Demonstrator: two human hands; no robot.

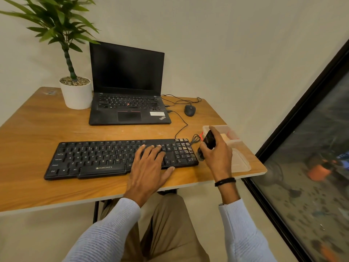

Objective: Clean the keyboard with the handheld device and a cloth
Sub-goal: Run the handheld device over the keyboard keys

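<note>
Keyboard: a black keyboard lies along the near part of the wooden table, its long side facing the person.
Number pad: pale flecks show on the keys at the keyboard's right end.
Left hand: the left hand lies palm-down on the right half of the keys, fingers straight and spread, thumb reaching past the front edge. It presses rather than grips.
Right hand: the right hand is curled round a black handheld device, thumb on the side nearest the keyboard, fingers wrapped behind.
Device and grip: the body stands tilted in the fist, with an orange-red part at its top. Its lower end juts out below the thumb, just beside the keyboard's right edge by the number pad. Whether it touches the keys cannot be told.
Wrist: a dark band circles the right wrist.
Behind the right hand: a clear plastic container stands at the table's right edge, with a clear lid flat in front of it.
Cable: a black cable runs from the keyboard's far right corner to the laptop.
Far side: an open black laptop with a dark screen, a black mouse to its right and a potted plant to its left.
</note>
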